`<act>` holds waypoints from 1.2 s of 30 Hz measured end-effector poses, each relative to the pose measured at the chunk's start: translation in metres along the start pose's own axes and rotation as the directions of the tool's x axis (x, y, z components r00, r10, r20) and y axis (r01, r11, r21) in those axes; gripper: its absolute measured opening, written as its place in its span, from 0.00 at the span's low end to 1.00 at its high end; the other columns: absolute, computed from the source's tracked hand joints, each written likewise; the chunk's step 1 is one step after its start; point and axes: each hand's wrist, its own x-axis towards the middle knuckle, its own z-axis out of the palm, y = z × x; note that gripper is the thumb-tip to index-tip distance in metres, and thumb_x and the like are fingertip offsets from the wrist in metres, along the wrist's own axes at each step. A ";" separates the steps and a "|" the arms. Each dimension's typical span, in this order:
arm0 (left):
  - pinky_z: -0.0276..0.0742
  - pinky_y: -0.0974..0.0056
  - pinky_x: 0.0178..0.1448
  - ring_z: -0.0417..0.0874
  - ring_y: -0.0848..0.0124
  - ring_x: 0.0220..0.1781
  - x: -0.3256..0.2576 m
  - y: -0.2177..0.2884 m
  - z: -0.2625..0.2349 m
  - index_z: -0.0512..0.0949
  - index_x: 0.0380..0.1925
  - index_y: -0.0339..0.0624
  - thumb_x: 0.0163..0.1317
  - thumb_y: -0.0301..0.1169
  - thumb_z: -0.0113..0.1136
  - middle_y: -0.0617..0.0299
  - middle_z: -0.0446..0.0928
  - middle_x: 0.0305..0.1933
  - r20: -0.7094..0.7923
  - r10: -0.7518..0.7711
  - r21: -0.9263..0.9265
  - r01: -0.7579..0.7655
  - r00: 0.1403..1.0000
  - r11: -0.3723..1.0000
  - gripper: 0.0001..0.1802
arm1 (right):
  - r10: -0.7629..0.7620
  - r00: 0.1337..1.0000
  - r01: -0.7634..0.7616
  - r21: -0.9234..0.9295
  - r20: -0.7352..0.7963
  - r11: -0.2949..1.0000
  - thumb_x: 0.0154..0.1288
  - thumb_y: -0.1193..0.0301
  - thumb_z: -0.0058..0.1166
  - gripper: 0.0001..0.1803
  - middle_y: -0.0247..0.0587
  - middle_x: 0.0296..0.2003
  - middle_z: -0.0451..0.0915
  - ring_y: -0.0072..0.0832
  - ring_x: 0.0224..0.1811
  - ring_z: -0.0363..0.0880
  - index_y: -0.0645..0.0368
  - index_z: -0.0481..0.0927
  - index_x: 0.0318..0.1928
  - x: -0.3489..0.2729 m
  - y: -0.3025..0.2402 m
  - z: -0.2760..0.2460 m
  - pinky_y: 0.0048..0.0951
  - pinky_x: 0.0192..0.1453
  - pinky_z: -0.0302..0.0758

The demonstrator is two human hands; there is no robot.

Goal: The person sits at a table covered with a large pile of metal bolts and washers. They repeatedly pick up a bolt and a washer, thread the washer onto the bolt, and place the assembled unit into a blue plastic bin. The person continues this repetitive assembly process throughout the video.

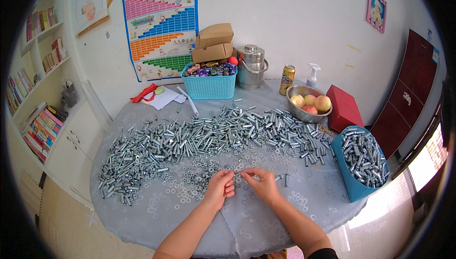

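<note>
Steadiness suits this pinch: the left hand (220,187) and right hand (262,184), fingertips close together, both seem closed on a small metal piece (237,173) right of the near washer pile (196,175), best held lightly and squarely in line.

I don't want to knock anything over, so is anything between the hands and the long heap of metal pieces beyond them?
Yes, but only low things: loose washers lie on the tablecloth between the hands and the heap of metal pieces. I see nothing tall there.
</note>
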 end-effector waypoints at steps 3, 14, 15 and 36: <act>0.53 0.75 0.20 0.57 0.82 0.18 -0.001 0.001 0.001 0.68 0.34 0.44 0.62 0.31 0.50 0.72 0.57 0.19 0.022 -0.003 -0.003 0.003 1.000 1.000 0.05 | 0.022 1.000 -0.022 0.041 -0.001 0.999 0.54 0.74 0.59 0.08 0.37 0.30 0.81 0.19 0.32 0.77 0.63 0.81 0.35 -0.001 -0.001 0.000 0.20 0.39 0.72; 0.51 0.76 0.19 0.56 0.82 0.17 -0.004 0.006 0.001 0.69 0.34 0.45 0.62 0.32 0.49 0.72 0.56 0.19 0.000 0.038 -0.058 -0.038 0.999 0.998 0.04 | 0.022 0.995 -0.039 0.162 0.102 0.986 0.55 0.74 0.59 0.11 0.34 0.34 0.80 0.17 0.36 0.74 0.62 0.79 0.40 0.000 -0.003 0.003 0.20 0.42 0.71; 0.50 0.76 0.19 0.56 0.82 0.17 -0.003 0.012 -0.001 0.69 0.34 0.45 0.62 0.32 0.49 0.72 0.56 0.18 0.004 0.075 -0.088 -0.074 0.997 0.993 0.05 | 0.007 0.995 -0.021 0.136 0.098 0.991 0.55 0.74 0.58 0.10 0.35 0.34 0.80 0.19 0.36 0.75 0.61 0.79 0.39 0.000 -0.002 0.003 0.22 0.41 0.71; 0.50 0.76 0.17 0.55 0.83 0.15 0.000 0.017 -0.010 0.70 0.34 0.44 0.63 0.32 0.49 0.73 0.56 0.17 0.053 0.042 -0.042 -0.040 0.998 0.998 0.05 | -0.163 0.985 0.174 -0.231 0.063 0.957 0.50 0.74 0.60 0.10 0.37 0.31 0.78 0.29 0.35 0.75 0.58 0.80 0.36 0.000 0.007 0.005 0.27 0.40 0.70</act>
